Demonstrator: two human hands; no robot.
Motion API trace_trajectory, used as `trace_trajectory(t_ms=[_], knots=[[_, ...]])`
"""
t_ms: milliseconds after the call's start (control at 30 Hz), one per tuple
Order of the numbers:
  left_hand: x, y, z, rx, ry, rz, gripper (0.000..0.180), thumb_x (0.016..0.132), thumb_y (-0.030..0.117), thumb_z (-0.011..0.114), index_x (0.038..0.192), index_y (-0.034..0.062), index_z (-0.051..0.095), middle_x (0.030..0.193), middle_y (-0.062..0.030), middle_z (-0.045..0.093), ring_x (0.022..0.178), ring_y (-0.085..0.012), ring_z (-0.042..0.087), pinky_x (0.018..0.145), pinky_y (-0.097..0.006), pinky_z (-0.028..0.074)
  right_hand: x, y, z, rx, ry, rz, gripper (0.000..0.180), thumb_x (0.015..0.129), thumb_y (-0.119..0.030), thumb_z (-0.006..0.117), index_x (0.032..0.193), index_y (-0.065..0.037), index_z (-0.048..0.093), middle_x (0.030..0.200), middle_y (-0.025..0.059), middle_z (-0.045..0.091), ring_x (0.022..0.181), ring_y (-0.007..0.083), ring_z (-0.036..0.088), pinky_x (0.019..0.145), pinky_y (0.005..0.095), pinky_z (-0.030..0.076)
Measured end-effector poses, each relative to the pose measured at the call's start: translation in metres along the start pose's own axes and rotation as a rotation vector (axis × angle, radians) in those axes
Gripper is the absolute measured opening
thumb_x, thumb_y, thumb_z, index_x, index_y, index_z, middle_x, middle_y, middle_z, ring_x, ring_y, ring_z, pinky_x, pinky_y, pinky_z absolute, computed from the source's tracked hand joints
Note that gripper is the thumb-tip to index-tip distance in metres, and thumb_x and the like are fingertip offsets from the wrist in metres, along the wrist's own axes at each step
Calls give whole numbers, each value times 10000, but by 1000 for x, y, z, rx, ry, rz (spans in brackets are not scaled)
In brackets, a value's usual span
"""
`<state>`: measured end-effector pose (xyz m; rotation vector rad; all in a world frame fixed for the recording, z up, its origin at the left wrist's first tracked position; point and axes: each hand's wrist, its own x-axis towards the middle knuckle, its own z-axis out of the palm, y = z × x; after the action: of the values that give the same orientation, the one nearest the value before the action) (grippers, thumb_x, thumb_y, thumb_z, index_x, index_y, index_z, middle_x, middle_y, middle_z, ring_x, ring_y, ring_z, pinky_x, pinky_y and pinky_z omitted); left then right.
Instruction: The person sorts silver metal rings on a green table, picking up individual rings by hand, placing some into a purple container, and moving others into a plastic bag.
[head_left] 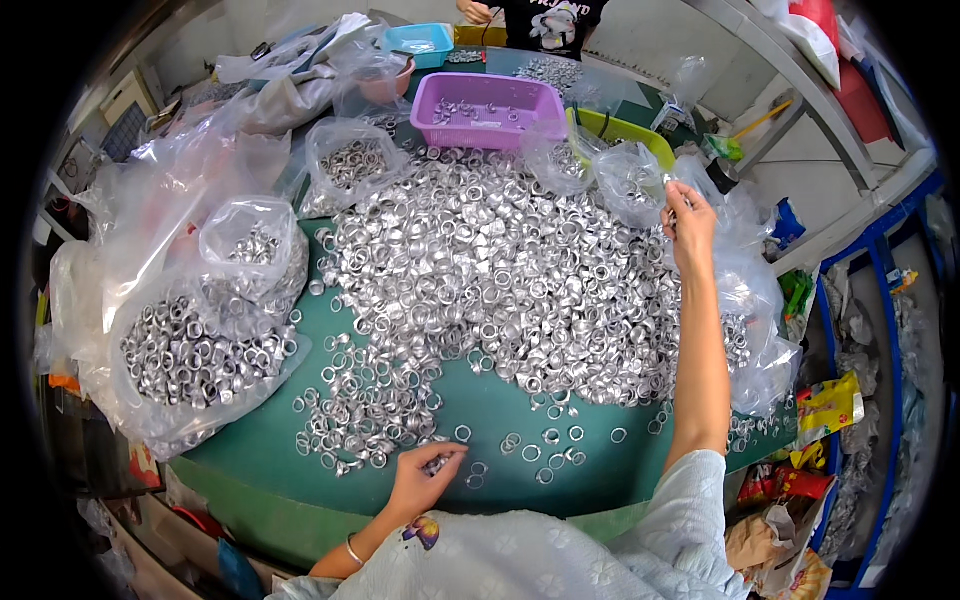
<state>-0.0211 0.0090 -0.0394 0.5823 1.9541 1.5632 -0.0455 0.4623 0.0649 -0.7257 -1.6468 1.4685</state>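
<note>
A broad heap of silvery metal rings [480,260] covers much of the green tabletop [470,405]. At the near edge, my left hand [420,480] is curled closed around a few metal rings, which glint between its fingers. Several loose rings [545,455] lie just right of it. My right arm stretches over the heap's right side. My right hand [692,225] is closed beside a clear plastic bag [630,185] with rings inside. A small silvery ring seems to show at its fingertips, partly hidden by the fingers.
Clear bags of rings [200,345] crowd the left side. A purple basin [488,112] with some rings stands at the back, beside a green basin [640,140] and near a blue tray [420,42]. Across the table another person's hand [474,11] shows. Blue shelving [880,400] borders the right.
</note>
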Motion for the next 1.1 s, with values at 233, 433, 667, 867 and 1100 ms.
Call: trace_trajectory(t_ms=[233, 433, 667, 867, 1100], knots=[[8, 1, 1, -27, -22, 14, 145, 759, 3, 601, 897, 5, 646, 770, -71, 637, 675, -101, 582, 630, -222, 446, -55, -17, 12, 65, -232, 94, 206, 806, -133, 629, 947, 6, 573, 592, 6, 502, 446, 58, 450, 344, 166, 252], [8, 5, -1, -19, -36, 66, 135, 773, 24, 597, 898, 8, 644, 798, -78, 639, 690, -117, 586, 635, -229, 448, -87, -30, 36, 32, -387, 108, 150, 809, -94, 615, 916, 5, 585, 557, -16, 494, 440, 36, 431, 352, 172, 254], [3, -8, -1, -64, -44, 99, 149, 788, 89, 608, 925, 38, 641, 837, -93, 642, 706, -145, 593, 617, -257, 460, -159, -17, 95, -168, -856, 277, 66, 800, -63, 607, 831, -6, 592, 574, -4, 509, 439, 42, 431, 379, 180, 282], [-10, -8, -5, -114, -39, 135, 152, 786, 68, 608, 927, 24, 644, 887, -104, 649, 794, -178, 621, 723, -272, 478, -215, -18, 198, -192, -1296, 372, 94, 815, -83, 600, 861, -1, 604, 566, -7, 502, 435, 43, 421, 386, 192, 293], [-19, -10, -17, -99, 36, 172, 147, 789, 66, 604, 926, 35, 649, 875, -94, 651, 792, -156, 617, 717, -258, 472, -192, -49, 343, -74, -1061, -192, 163, 805, -101, 601, 906, 23, 630, 594, 20, 556, 417, 59, 460, 385, 215, 350]])
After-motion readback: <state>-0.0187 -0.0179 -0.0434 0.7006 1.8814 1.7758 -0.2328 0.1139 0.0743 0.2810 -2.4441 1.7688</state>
